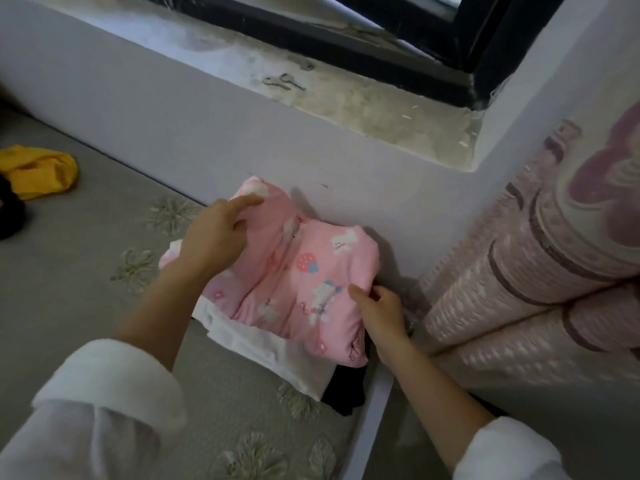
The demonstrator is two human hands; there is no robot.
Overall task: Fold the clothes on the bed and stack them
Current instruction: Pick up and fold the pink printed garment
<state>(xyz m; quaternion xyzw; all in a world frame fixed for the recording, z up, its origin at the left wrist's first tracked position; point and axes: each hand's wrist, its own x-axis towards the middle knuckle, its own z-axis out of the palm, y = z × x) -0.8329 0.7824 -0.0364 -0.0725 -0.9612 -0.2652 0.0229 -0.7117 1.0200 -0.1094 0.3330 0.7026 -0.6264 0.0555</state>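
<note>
A folded pink garment (301,268) with white animal prints lies on top of a stack at the bed's corner by the wall. Under it sits a folded white garment (263,351), and a black garment (344,389) shows at the bottom. My left hand (214,233) rests on the pink garment's left side, index finger stretched toward its far edge. My right hand (379,310) grips the pink garment's near right edge, fingers curled under it. A crumpled yellow garment (40,174) lies unfolded at the far left of the bed.
The grey flowered bed cover (104,289) spreads to the left. A white wall (207,133) with a dusty window sill (346,91) runs behind the stack. Rolled pink patterned bedding (536,271) is piled at the right. A dark item (10,216) lies near the yellow garment.
</note>
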